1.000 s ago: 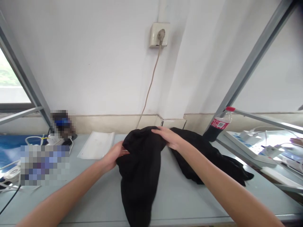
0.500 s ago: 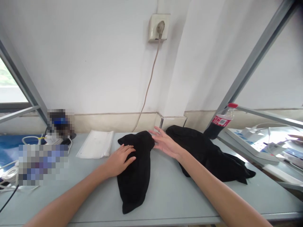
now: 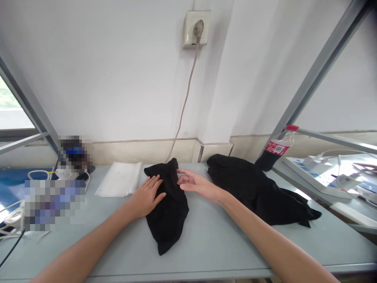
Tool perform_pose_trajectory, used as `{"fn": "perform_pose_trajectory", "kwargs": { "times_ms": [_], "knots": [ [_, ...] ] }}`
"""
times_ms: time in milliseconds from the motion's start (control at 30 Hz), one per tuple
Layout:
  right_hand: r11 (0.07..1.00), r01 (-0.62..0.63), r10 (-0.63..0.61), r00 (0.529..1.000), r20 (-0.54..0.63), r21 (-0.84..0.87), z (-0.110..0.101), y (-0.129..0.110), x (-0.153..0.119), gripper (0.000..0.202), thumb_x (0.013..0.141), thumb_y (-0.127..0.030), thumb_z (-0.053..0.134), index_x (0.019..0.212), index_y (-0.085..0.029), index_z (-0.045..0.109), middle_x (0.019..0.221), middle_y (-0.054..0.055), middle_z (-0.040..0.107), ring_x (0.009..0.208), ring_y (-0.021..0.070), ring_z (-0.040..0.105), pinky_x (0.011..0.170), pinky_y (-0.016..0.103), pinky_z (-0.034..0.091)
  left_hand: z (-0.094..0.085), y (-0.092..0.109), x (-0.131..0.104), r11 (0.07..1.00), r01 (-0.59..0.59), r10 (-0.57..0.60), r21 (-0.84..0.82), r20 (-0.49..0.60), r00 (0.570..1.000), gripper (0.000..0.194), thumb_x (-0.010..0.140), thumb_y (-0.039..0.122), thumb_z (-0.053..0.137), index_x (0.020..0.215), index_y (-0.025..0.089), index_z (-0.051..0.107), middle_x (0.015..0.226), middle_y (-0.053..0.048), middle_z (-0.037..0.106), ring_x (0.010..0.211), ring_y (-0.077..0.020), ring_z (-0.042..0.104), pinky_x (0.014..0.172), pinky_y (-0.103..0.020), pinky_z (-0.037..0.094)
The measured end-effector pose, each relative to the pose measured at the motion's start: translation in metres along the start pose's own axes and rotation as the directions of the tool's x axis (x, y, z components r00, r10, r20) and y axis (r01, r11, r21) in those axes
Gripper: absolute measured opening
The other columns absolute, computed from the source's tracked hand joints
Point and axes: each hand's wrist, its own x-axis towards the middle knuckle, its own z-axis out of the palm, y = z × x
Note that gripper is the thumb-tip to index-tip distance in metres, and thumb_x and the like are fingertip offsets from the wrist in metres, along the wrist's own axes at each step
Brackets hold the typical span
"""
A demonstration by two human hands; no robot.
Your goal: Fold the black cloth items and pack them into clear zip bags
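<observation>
A folded piece of black fabric, seemingly a garment, lies on the grey table in front of me. My left hand rests flat on its left part, fingers stretched out. At the fabric's right edge is my right hand, its fingers loosely bent and apart from the thumb, with the fingertips against the cloth. No grip on the fabric shows. To the right, partly behind my right forearm, a larger rumpled black cloth is spread out.
Clear plastic bags lie at the back left. A dark drink bottle with a red cap leans at the back right beside a metal post. Cables and blurred items crowd the left end. A power cord hangs from a wall socket.
My right hand has moved left, its fingers curling a little. The black fabric's upper right part has folded inward, and its bottom tip has shifted up and right. My left hand stays on it.
</observation>
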Motion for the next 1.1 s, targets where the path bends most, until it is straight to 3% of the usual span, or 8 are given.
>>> {"fn": "perform_pose_trajectory", "kwargs": {
  "times_ms": [133, 267, 433, 633, 800, 933, 1033, 1100],
  "knots": [
    [0.990, 0.054, -0.046, 0.997, 0.063, -0.127, 0.003, 0.001, 0.001, 0.094, 0.080, -0.054, 0.086, 0.158, -0.027, 0.042, 0.156, 0.010, 0.052, 0.141, 0.0284, 0.049, 0.123, 0.047, 0.035, -0.002, -0.001, 0.000, 0.999, -0.011, 0.010, 0.041, 0.002, 1.000, 0.062, 0.110, 0.058, 0.035, 0.154, 0.016, 0.047, 0.165, -0.017, 0.043, 0.155, -0.0301, 0.038, 0.129, -0.053, 0.029],
    [0.991, 0.036, -0.022, 0.994, 0.107, -0.129, 0.002, 0.000, 0.000, 0.093, 0.081, -0.058, 0.083, 0.159, -0.028, 0.041, 0.156, 0.010, 0.054, 0.139, 0.0315, 0.054, 0.122, 0.051, 0.039, -0.002, -0.003, 0.000, 0.996, -0.025, 0.026, 0.080, -0.006, 1.000, 0.062, 0.110, 0.057, 0.035, 0.153, 0.015, 0.048, 0.163, -0.018, 0.046, 0.153, -0.0300, 0.042, 0.129, -0.053, 0.029],
    [0.979, -0.153, 0.135, 0.982, -0.135, -0.137, -0.011, -0.003, -0.004, 0.089, 0.087, -0.055, 0.078, 0.161, -0.029, 0.036, 0.108, 0.007, 0.077, 0.087, 0.0254, 0.073, 0.077, 0.041, 0.062, 0.003, -0.010, 0.001, 0.991, -0.036, 0.046, 0.130, -0.069, 0.997, 0.058, 0.109, 0.056, 0.038, 0.149, 0.014, 0.052, 0.157, -0.019, 0.053, 0.149, -0.0310, 0.048, 0.127, -0.055, 0.031],
    [0.930, -0.351, 0.337, 0.932, -0.134, -0.110, -0.027, -0.020, -0.017, 0.062, 0.091, -0.052, 0.072, 0.144, -0.026, 0.055, 0.065, -0.003, 0.066, 0.039, 0.0080, 0.038, 0.036, 0.021, 0.020, -0.010, -0.004, 0.006, 0.988, -0.076, 0.093, 0.132, -0.131, 0.987, 0.038, 0.110, 0.040, 0.045, 0.137, 0.018, 0.060, 0.143, -0.016, 0.064, 0.133, -0.0315, 0.061, 0.113, -0.051, 0.048],
    [0.755, -0.264, 0.016, 0.922, -0.386, -0.600, -0.035, -0.006, -0.010, 0.040, 0.100, -0.054, 0.054, 0.114, -0.021, 0.072, 0.058, -0.002, 0.059, 0.052, 0.0146, 0.050, 0.052, 0.027, 0.040, -0.021, 0.016, 0.001, 0.987, -0.159, 0.156, -0.034, -0.074, 0.985, 0.032, 0.109, 0.038, 0.048, 0.134, 0.023, 0.061, 0.128, -0.010, 0.068, 0.117, -0.0266, 0.066, 0.103, -0.044, 0.054],
    [0.597, 0.035, -0.245, 0.959, -0.141, -0.801, -0.026, 0.009, -0.004, 0.037, 0.103, -0.050, 0.052, 0.125, -0.027, 0.072, 0.109, 0.007, 0.075, 0.101, 0.0255, 0.067, 0.093, 0.041, 0.052, -0.023, 0.023, -0.005, 0.968, -0.227, 0.229, -0.107, 0.007, 0.973, 0.040, 0.106, 0.044, 0.055, 0.140, 0.024, 0.060, 0.145, -0.012, 0.059, 0.135, -0.0315, 0.056, 0.114, -0.051, 0.047],
    [0.504, 0.153, -0.204, 0.978, 0.055, -0.850, -0.019, 0.014, -0.005, 0.043, 0.104, -0.051, 0.052, 0.137, -0.028, 0.068, 0.142, 0.009, 0.065, 0.134, 0.0309, 0.055, 0.116, 0.048, 0.040, -0.027, 0.022, -0.008, 0.957, -0.229, 0.240, -0.176, 0.044, 0.970, 0.036, 0.105, 0.038, 0.057, 0.139, 0.025, 0.060, 0.151, -0.012, 0.056, 0.140, -0.0303, 0.053, 0.118, -0.051, 0.043],
    [0.468, 0.100, -0.153, 0.988, 0.031, -0.878, -0.018, 0.014, -0.006, 0.048, 0.104, -0.054, 0.051, 0.138, -0.026, 0.067, 0.135, 0.010, 0.070, 0.128, 0.0319, 0.058, 0.113, 0.049, 0.041, -0.029, 0.022, -0.008, 0.950, -0.223, 0.237, -0.217, 0.039, 0.971, 0.032, 0.103, 0.032, 0.057, 0.134, 0.025, 0.062, 0.151, -0.011, 0.056, 0.140, -0.0289, 0.053, 0.119, -0.050, 0.043]
  ]
}}
